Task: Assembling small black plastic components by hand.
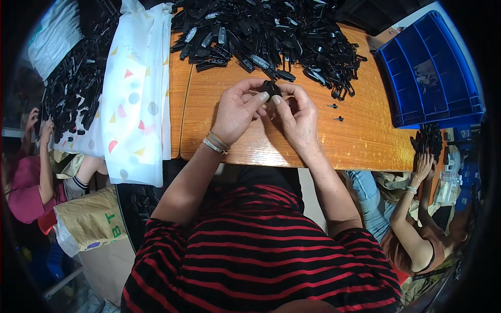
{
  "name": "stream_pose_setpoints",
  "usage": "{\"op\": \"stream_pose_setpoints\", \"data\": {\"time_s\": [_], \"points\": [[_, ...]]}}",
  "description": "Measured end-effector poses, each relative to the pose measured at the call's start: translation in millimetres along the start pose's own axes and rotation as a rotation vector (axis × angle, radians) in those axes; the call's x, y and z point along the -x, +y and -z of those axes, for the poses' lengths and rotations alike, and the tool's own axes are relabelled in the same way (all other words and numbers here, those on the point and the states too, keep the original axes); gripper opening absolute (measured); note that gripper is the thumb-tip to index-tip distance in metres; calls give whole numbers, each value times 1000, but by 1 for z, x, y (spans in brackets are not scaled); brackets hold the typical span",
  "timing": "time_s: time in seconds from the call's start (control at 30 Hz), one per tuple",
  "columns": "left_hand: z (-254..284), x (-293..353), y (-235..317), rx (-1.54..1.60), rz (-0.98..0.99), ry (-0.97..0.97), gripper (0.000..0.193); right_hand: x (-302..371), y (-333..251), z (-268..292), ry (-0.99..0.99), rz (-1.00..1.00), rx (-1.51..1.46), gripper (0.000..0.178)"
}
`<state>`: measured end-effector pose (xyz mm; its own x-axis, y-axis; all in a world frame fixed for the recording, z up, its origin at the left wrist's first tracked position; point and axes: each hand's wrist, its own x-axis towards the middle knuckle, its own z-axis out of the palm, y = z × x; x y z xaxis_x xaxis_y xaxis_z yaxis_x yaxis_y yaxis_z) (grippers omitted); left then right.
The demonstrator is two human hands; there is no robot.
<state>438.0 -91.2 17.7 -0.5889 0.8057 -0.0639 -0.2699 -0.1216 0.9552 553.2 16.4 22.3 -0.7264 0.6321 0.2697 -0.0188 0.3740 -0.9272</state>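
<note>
A small black plastic part (270, 89) is pinched between the fingers of both hands, just above the wooden table (229, 138). My left hand (235, 112) grips its left side with thumb and fingers. From the other side my right hand (298, 116) holds it, thumb against its near face. Fingers cover much of the part, so its exact shape is hard to make out. Beyond my hands spreads a large heap of black plastic pieces (250, 39), some with grey, shiny faces. Two small dark pieces (338, 119) lie apart to the right of my right hand.
Patterned white sheeting (130, 99) covers the table's left side. Another black heap (73, 88) lies past it, near a person in pink (32, 182). A blue crate (428, 73) stands at the right. Below it, another person's hands (425, 167) touch black pieces.
</note>
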Motion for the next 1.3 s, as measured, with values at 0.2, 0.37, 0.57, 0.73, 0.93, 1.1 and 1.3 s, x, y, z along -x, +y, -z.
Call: {"op": "stream_pose_setpoints", "data": {"time_s": [0.2,0.37,0.57,0.73,0.93,1.1,1.3], "points": [[5,4,-10,-26,-56,4,27,1,3,-4,27,197,207,17],[10,7,-17,-13,-28,3,31,7,0,-6,30,263,270,19],[4,12,-16,-5,-113,-73,28,13,-3,-6,38,248,318,19],[-5,19,-18,-137,-143,-8,19,23,5,-16,122,282,360,39],[-1,16,-17,-101,-201,-180,28,32,1,-23,-9,153,230,44],[0,12,-15,-50,-94,-169,29,19,5,-10,-164,19,119,40],[13,-32,6,-519,-123,38,15,-51,13,36,-94,128,498,24]]}}
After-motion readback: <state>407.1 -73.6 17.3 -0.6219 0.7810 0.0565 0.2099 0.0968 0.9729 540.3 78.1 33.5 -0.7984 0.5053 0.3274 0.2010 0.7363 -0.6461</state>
